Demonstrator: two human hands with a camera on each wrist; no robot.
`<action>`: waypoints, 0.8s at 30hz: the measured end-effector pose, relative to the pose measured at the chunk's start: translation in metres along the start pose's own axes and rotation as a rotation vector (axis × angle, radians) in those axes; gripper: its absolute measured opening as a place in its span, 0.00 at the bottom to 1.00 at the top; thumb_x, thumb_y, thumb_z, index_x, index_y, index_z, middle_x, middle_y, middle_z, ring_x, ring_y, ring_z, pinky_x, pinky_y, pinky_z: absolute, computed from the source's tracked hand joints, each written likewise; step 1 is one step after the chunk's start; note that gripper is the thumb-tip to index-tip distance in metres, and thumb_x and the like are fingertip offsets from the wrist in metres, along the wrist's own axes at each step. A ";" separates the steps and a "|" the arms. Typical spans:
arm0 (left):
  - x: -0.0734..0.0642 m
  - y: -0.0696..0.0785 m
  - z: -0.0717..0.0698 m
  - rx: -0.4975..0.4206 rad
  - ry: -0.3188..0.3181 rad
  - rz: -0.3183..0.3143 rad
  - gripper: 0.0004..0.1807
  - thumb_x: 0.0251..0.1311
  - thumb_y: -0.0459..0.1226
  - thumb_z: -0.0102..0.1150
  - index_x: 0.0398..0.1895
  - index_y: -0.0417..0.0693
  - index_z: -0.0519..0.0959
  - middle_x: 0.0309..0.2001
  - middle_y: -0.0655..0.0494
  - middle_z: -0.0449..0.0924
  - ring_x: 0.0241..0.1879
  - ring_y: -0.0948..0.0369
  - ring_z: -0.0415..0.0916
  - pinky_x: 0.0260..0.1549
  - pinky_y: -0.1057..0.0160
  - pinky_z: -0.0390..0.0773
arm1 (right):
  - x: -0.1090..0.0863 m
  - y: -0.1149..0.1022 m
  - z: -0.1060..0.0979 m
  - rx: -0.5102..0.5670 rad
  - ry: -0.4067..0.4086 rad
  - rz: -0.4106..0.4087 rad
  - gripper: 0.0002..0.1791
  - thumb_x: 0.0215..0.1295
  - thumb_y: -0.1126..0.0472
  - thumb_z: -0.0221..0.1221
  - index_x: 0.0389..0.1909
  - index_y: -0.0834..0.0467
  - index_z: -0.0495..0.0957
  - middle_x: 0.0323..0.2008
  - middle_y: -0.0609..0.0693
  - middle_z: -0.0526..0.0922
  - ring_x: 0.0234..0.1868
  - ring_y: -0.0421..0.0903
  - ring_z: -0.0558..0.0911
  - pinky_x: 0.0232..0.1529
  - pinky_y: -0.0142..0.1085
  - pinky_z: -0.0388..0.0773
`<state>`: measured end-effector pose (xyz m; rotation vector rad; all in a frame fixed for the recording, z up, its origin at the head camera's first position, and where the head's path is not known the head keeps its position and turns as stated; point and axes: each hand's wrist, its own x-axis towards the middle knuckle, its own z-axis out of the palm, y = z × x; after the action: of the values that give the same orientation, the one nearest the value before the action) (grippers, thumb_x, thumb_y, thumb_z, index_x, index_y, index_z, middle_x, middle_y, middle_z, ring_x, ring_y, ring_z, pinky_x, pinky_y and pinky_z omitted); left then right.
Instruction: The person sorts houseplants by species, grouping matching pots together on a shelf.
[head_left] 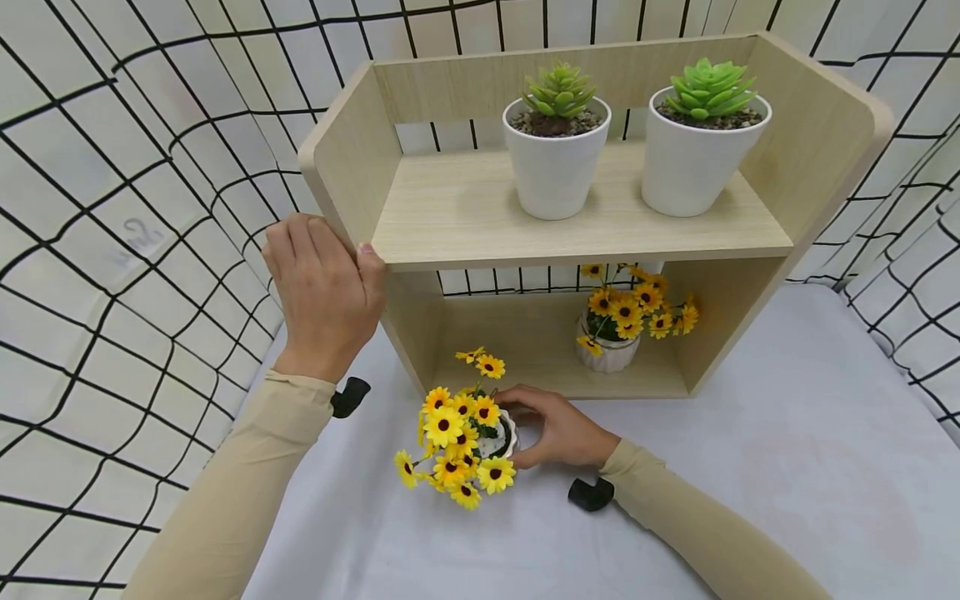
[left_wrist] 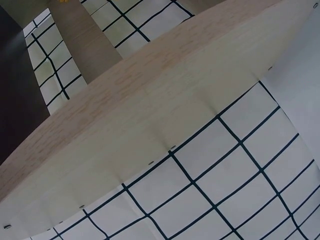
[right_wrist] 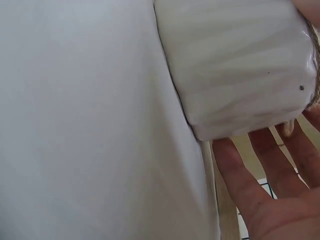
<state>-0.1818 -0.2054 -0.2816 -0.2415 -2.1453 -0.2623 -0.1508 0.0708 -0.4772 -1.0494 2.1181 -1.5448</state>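
A small pot of yellow artificial flowers [head_left: 457, 454] is before the shelf, its blooms leaning left. My right hand [head_left: 558, 427] grips this pot from the right, thumb on the near side and fingers on the far side. Up close, the right wrist view shows the white ribbed pot [right_wrist: 240, 65] with twine around it and the fingers [right_wrist: 240, 175] along its side. My left hand [head_left: 322, 283] holds the left side panel of the wooden shelf [head_left: 570, 250], thumb at its front edge. In the left wrist view the panel [left_wrist: 150, 110] hides that hand.
Two white pots with green succulents, one at the middle [head_left: 557, 158] and one at the right [head_left: 703, 154], stand on the upper board. A second pot of yellow flowers [head_left: 609, 354] sits on the lower level. Black wire mesh [head_left: 135, 275] surrounds the white-covered table [head_left: 810, 467].
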 end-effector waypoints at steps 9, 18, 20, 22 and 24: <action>0.000 0.000 0.000 0.001 0.007 0.006 0.24 0.71 0.45 0.33 0.40 0.28 0.67 0.43 0.29 0.67 0.47 0.38 0.58 0.49 0.42 0.56 | -0.004 -0.006 0.006 0.098 0.050 0.051 0.41 0.48 0.64 0.76 0.67 0.51 0.74 0.67 0.51 0.78 0.69 0.52 0.77 0.72 0.53 0.73; 0.000 0.000 -0.001 0.006 0.009 0.008 0.24 0.71 0.45 0.33 0.39 0.28 0.67 0.44 0.28 0.68 0.48 0.38 0.58 0.49 0.42 0.56 | -0.009 -0.010 0.007 0.119 0.096 0.093 0.41 0.48 0.67 0.73 0.67 0.57 0.73 0.70 0.56 0.74 0.72 0.58 0.75 0.72 0.49 0.72; 0.000 0.000 -0.001 0.006 0.006 0.008 0.24 0.71 0.45 0.33 0.39 0.28 0.67 0.44 0.28 0.68 0.48 0.38 0.58 0.49 0.42 0.56 | -0.009 -0.010 0.005 0.127 0.108 0.096 0.41 0.48 0.68 0.73 0.67 0.59 0.72 0.70 0.58 0.74 0.72 0.59 0.74 0.72 0.49 0.72; 0.000 0.000 -0.001 0.007 0.004 0.008 0.24 0.71 0.45 0.33 0.39 0.28 0.67 0.44 0.28 0.68 0.48 0.38 0.58 0.49 0.42 0.56 | -0.009 -0.011 0.003 0.142 0.121 0.094 0.41 0.48 0.70 0.72 0.67 0.59 0.72 0.70 0.58 0.73 0.73 0.60 0.73 0.72 0.48 0.73; 0.000 0.000 -0.001 0.008 0.001 0.008 0.24 0.71 0.45 0.33 0.39 0.28 0.67 0.44 0.28 0.68 0.48 0.38 0.58 0.50 0.42 0.56 | -0.008 -0.012 0.000 0.148 0.139 0.088 0.41 0.48 0.70 0.72 0.67 0.60 0.72 0.71 0.59 0.72 0.73 0.60 0.73 0.71 0.47 0.74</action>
<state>-0.1811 -0.2060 -0.2806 -0.2453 -2.1434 -0.2492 -0.1403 0.0749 -0.4672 -0.8107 2.0704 -1.7460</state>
